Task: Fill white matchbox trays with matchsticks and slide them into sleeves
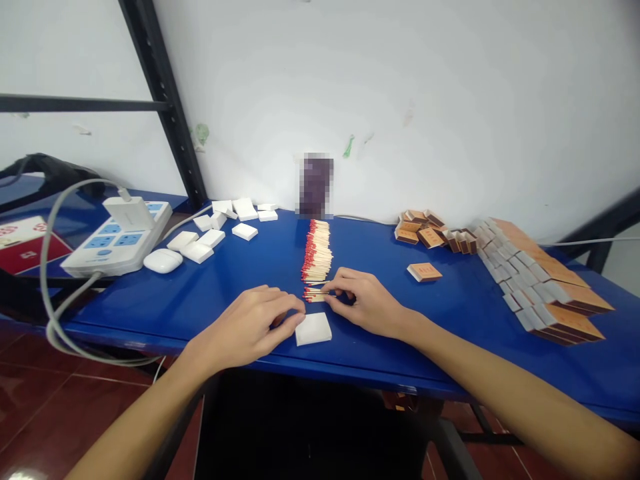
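A long row of red-tipped matches [317,250] lies in the middle of the blue table [210,293]. My right hand [363,300] pinches a small bunch of matches [315,293] at the row's near end. My left hand [250,323] rests curled on the table beside a white inner matchbox tray [313,329], fingers closed on something brown I cannot make out.
Several white trays [220,227] lie at the back left, near a power strip [117,240] with cables and a white earbud case [163,261]. Brown matchbox sleeves [425,230] and a long stacked row of them [540,280] fill the right. One sleeve [424,271] lies alone.
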Demonstrator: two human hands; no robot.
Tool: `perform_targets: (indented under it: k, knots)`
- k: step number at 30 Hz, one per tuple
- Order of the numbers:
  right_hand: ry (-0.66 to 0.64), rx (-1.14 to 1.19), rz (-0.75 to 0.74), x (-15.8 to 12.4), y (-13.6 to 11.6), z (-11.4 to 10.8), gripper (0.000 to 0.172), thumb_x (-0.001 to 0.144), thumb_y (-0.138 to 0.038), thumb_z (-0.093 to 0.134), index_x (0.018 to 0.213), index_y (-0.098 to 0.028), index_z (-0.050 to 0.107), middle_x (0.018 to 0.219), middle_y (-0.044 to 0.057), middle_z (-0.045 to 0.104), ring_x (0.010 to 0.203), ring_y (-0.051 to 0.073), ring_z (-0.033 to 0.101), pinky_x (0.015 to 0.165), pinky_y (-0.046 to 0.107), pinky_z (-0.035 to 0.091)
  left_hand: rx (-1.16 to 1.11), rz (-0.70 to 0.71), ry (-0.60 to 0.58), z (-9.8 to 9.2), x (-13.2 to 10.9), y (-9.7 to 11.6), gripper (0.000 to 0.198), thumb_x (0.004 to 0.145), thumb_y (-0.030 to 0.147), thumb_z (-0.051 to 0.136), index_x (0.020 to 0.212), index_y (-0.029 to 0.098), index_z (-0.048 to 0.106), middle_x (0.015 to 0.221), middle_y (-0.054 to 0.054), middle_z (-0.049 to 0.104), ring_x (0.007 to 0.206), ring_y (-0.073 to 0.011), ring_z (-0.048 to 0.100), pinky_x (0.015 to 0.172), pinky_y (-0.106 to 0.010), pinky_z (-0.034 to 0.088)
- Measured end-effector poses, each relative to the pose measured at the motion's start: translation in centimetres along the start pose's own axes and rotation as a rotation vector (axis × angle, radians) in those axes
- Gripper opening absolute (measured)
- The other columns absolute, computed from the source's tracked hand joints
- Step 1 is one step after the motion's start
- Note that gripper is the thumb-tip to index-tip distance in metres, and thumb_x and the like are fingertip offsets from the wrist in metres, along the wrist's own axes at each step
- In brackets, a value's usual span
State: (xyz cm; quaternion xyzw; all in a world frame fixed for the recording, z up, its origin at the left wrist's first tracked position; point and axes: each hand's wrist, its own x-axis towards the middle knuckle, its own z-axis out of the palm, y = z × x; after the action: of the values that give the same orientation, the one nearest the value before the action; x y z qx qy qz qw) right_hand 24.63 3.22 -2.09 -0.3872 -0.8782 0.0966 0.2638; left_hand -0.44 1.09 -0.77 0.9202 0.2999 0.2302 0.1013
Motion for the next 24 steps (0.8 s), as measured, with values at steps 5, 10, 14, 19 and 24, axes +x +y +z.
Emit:
perform_targets:
  k: [5, 10, 14, 19, 24]
  knots:
    - [0.017, -0.028, -0.009, 0.08, 0.07, 0.20, 0.015, 0.089, -0.019, 0.058, 0.095, -0.016, 0.072, 0.075, 0.002, 0.059, 0.064, 0.012, 0.051, 0.061, 0.025, 0.041, 0.056, -0.091, -0.001, -0.11, 0.00, 0.01, 0.027, 0.099, 0.036, 0.043, 0.101, 0.020, 0.064, 0.069, 0.001, 0.059, 0.065, -0.0169, 0.054, 0.069, -0.031, 0.037]
    - [0.027, -0.014, -0.027, -0.10, -0.23, -0.02, 0.015, 0.090, -0.019, 0.057, 0.095, -0.016, 0.070, 0.076, 0.002, 0.060, 0.065, 0.012, 0.051, 0.061, 0.025, 0.041, 0.051, -0.181, -0.026, -0.41, -0.01, 0.02, 0.044, 0.101, 0.044, 0.026, 0.087, 0.020, 0.060, 0.075, -0.002, 0.062, 0.067, -0.0194, 0.055, 0.067, -0.032, 0.033]
    - [0.039, -0.060, 0.007, -0.18, -0.18, -0.38, 0.008, 0.083, -0.013, 0.058, 0.082, -0.017, 0.065, 0.074, 0.000, 0.057, 0.064, 0.011, 0.049, 0.061, 0.025, 0.038, 0.032, -0.243, -0.018, -0.08, -0.21, -0.24, 0.053, 0.100, 0.047, 0.011, 0.079, 0.021, 0.053, 0.065, 0.000, 0.054, 0.060, -0.0193, 0.050, 0.062, -0.032, 0.029]
    - [-0.030, -0.088, 0.076, 0.01, 0.14, -0.69, 0.005, 0.078, -0.013, 0.060, 0.078, -0.018, 0.059, 0.074, -0.001, 0.055, 0.066, 0.012, 0.049, 0.062, 0.025, 0.035, 0.059, -0.301, 0.006, 0.19, -0.41, -0.45, 0.049, 0.099, 0.044, 0.013, 0.085, 0.023, 0.055, 0.064, 0.001, 0.053, 0.061, -0.0201, 0.048, 0.064, -0.033, 0.028]
    - [-0.053, -0.049, 0.087, -0.07, 0.33, -0.72, 0.008, 0.080, -0.011, 0.057, 0.076, -0.018, 0.057, 0.074, -0.002, 0.055, 0.066, 0.011, 0.048, 0.061, 0.024, 0.035, 0.061, -0.298, -0.005, -0.23, -0.51, -0.32, 0.031, 0.089, 0.030, 0.029, 0.095, 0.021, 0.059, 0.066, 0.000, 0.053, 0.063, -0.0202, 0.048, 0.065, -0.033, 0.028]
